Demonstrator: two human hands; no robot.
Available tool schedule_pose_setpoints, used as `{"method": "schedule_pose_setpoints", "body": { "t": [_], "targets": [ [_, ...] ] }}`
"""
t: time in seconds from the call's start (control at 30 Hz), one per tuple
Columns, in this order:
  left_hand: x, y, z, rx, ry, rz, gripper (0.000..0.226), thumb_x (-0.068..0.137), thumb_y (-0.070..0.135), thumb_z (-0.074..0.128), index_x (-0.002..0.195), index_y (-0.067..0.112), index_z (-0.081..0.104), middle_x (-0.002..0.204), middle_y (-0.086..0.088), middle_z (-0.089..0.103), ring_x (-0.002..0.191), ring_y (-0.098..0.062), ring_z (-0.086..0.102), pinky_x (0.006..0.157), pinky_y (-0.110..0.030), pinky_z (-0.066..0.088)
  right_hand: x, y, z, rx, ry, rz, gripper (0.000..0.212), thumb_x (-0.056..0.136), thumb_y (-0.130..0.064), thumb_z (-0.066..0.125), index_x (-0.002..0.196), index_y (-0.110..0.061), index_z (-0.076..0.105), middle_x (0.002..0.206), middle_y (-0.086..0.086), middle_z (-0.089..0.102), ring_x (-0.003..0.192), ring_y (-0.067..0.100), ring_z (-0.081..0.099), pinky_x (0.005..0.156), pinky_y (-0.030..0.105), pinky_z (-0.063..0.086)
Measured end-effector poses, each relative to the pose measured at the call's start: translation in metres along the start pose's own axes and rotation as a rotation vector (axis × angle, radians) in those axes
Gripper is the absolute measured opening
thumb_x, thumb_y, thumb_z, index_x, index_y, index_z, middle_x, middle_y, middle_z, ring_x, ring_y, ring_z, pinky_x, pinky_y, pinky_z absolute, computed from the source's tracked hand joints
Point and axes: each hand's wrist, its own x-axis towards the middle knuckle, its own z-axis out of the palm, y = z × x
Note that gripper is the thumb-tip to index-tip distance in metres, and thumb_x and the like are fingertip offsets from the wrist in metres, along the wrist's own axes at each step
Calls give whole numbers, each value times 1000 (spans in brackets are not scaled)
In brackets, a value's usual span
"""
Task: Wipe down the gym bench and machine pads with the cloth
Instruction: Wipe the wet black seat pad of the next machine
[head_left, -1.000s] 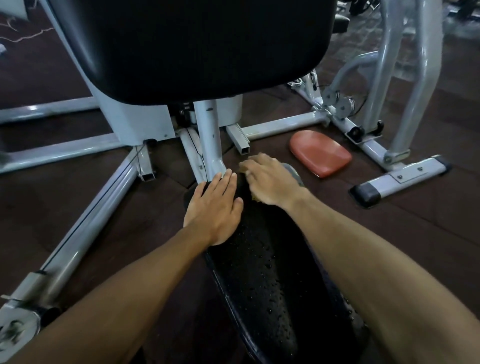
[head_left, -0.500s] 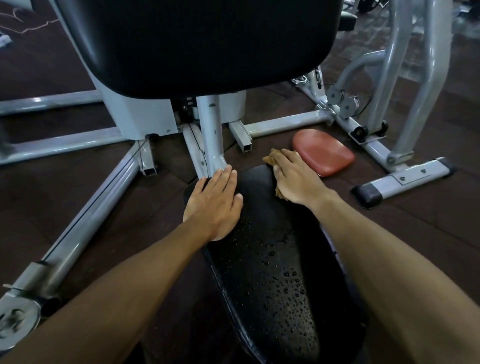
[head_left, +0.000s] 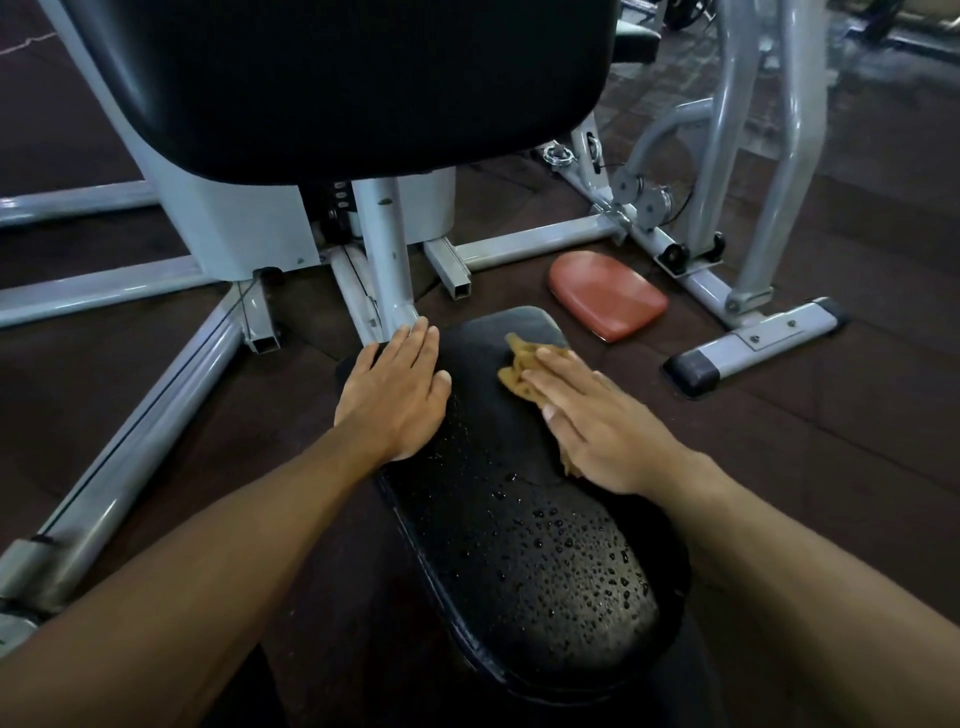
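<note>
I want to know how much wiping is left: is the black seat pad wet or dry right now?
Partly wet. Droplets bead over the near half of the seat pad; the far end by the cloth looks matte and droplet-free.

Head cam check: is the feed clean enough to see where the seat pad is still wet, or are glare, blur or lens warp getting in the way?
Head view: dim, even light; droplets on the near half of the seat pad catch small glints and read clearly. The right hand on the cloth is slightly motion-blurred; the left hand is sharp. Wide-angle warp bends the frame tubes toward the edges.
</note>
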Motion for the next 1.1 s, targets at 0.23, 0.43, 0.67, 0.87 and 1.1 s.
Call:
{"method": "schedule_pose_setpoints", "body": {
  "t": [0.23, 0.43, 0.67, 0.87, 1.1],
  "targets": [
    [-3, 2, 0, 3, 1, -17, 61, 101, 41, 14, 155, 15, 7, 163, 1, 3, 149, -13, 1, 119, -40, 2, 72, 15, 19, 38, 59, 282, 51, 95, -30, 31, 141, -12, 43, 153, 18, 32, 139, 39, 31, 114, 46, 26],
    [-1, 1, 0, -2, -7, -8, 60, 101, 39, 17, 155, 15, 7, 163, 0, 3, 149, -15, 3, 119, -41, 3, 11, -47, 13, -40, 20, -82, 48, 94, -23, 39, 142, -21, 42, 156, 8, 29, 143, 31, 25, 110, 51, 32],
    [0, -2, 1, 1, -6, 10, 62, 100, 41, 16, 155, 14, 7, 163, -3, 4, 149, -17, 3, 119, -43, 4, -79, -28, -9, -23, -79, -104, 52, 101, -40, 25, 151, -26, 30, 162, -5, 14, 150, 11, 3, 121, 37, 13],
    [1, 0, 2, 23, -2, 18, 62, 100, 41, 16, 154, 12, 10, 163, -4, 7, 149, -18, 5, 119, -45, 6, -27, 2, 2, 75, 44, 165, 57, 96, -31, 29, 141, -1, 42, 151, 22, 34, 144, 35, 27, 116, 52, 23],
    [5, -3, 4, 42, 20, 22, 62, 99, 41, 18, 154, 12, 13, 162, -5, 11, 148, -18, 9, 118, -45, 9, -47, -69, 13, -44, 21, -99, 48, 96, -28, 33, 143, -24, 41, 159, 3, 25, 146, 26, 23, 115, 49, 28]
  ]
}}
